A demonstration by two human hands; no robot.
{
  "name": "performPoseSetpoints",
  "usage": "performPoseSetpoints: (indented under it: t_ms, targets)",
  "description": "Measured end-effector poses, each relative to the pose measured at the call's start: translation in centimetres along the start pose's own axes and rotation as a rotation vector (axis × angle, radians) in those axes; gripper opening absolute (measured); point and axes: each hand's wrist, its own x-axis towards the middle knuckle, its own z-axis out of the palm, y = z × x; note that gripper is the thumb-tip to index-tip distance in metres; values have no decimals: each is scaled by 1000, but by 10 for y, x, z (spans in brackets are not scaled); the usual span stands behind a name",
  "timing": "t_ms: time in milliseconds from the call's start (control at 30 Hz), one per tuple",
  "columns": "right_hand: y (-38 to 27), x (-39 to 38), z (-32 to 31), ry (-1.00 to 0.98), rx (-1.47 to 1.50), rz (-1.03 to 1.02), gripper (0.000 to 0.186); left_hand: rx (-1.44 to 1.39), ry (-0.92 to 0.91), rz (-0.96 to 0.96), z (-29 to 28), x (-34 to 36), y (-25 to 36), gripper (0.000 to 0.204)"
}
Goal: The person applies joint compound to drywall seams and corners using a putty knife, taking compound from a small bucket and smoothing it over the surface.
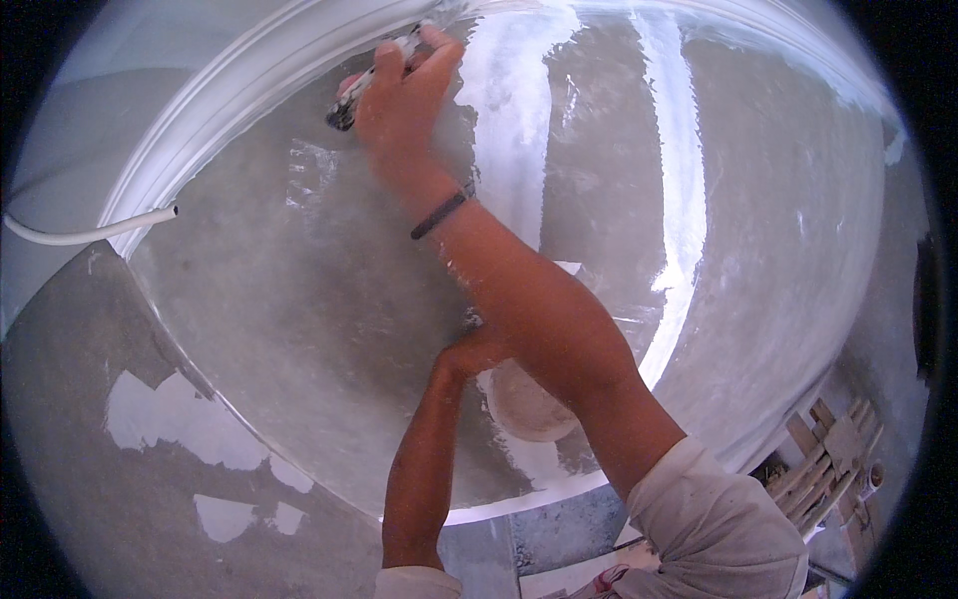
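Note:
My right hand (404, 100) grips a putty-smeared tool (341, 114), likely a scraper, its blurred top end beside the white cornice (232, 95) at the upper edge of the grey plastered wall (249, 270). A dark band circles my right wrist. Two ragged vertical stripes of white putty (509, 100) run down the wall. My left hand (477, 339) is mostly behind my right forearm, so its fingers are hidden. Just below it, partly covered by that forearm, is a pale round shape (534, 414), which I cannot make out clearly.
A white pipe (90, 230) sticks out at the left. Patches of white filler (180, 414) mark the grey surface at lower left. Wooden planks (828, 454) and other clutter lie far below at the lower right.

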Motion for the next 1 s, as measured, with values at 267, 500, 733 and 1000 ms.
performPoseSetpoints:
  t_ms: [267, 500, 733, 1000]
  targets:
    - [-29, -6, -37, -125, -28, 73, 39, 51, 17, -16, 9, -11, 33, 72]
    - [-41, 33, -32, -70, -101, 85, 39, -99, -116, -152, 5, -7, 37, 78]
    - [-19, 0, -19, -136, 0, 113, 36, -53, 28, -42, 2, 4, -6, 81]
    - [-49, 4, -51, -90, -44, 126, 36, -26, -58, -107, 6, -5, 28, 64]
